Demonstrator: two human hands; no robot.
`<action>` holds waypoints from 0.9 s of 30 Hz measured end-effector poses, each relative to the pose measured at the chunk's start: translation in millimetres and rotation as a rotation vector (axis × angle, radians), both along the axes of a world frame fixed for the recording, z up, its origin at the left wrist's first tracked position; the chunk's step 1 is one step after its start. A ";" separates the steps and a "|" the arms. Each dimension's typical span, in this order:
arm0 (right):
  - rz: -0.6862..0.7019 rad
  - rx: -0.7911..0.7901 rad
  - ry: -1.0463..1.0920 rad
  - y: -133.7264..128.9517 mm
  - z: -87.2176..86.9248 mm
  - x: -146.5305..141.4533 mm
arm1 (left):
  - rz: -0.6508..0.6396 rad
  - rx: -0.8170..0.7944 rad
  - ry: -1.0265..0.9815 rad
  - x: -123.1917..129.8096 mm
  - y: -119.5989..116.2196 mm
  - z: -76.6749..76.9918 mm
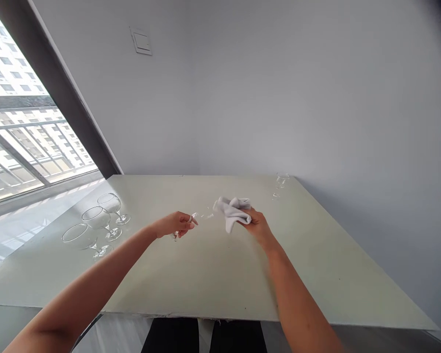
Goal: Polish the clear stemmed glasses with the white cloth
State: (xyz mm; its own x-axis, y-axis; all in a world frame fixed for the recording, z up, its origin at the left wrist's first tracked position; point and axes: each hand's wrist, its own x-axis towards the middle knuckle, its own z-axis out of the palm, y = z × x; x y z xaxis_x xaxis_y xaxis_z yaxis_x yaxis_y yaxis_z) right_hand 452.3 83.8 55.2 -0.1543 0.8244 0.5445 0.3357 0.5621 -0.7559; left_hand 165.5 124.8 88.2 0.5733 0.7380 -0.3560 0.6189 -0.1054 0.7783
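Observation:
Over the middle of the table, my left hand (178, 224) has its fingers closed around the stem of a clear wine glass (210, 214). The glass is tilted onto its side, its bowl directed rightward; its outline is faint against the table. A crumpled white cloth (235, 212) is bunched in my right hand (257, 224), right beside the glass's rim. Part of the cloth hangs below the fingers. Whether any of it reaches inside the bowl, I cannot tell.
Three upright wine glasses, the closest one (81, 238) among them, stand in a row at the left of the pale table (206, 279). Another small stemmed glass (282, 181) stands near the far right corner. Grey walls (279, 98) border the table; a window (25, 113) is at left.

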 end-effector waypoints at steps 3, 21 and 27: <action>-0.108 0.184 -0.150 -4.2 -0.9 -10.9 | 0.186 0.253 0.228 4.0 -2.0 -4.3; 0.082 -0.733 0.868 16.2 -27.0 -39.0 | 0.047 0.903 0.188 63.0 -41.7 -48.1; 0.166 -0.632 1.174 14.1 -29.6 -53.0 | 0.357 0.662 0.034 92.8 -39.3 -45.4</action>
